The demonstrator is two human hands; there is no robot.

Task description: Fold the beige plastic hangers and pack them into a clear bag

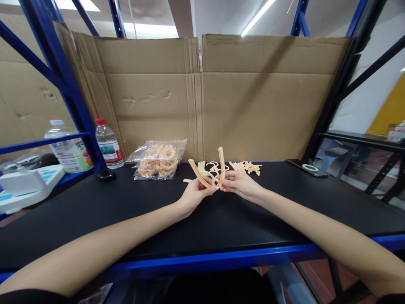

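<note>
My left hand [193, 195] is closed on a pale, wood-coloured curved strip [196, 169] that leans up to the left. A second pale strip [222, 160] stands nearly upright, its lower end pinched in the fingers of my right hand [240, 184]. The two strips come together in a V shape between my fingertips; whether they are joined there I cannot tell. Right behind my hands lie loose pale ring-shaped pieces [212, 164], partly hidden by the strips. Several small pale pieces [251, 166] are heaped just beyond my right hand.
A clear bag of pale parts [159, 160] lies at back left, near a red-capped water bottle [109, 145] and a black mouse-like object [106, 174]. A phone [300, 166] with a white ring [310, 168] is at right. Cardboard [265, 101] walls the table's [221, 228] back.
</note>
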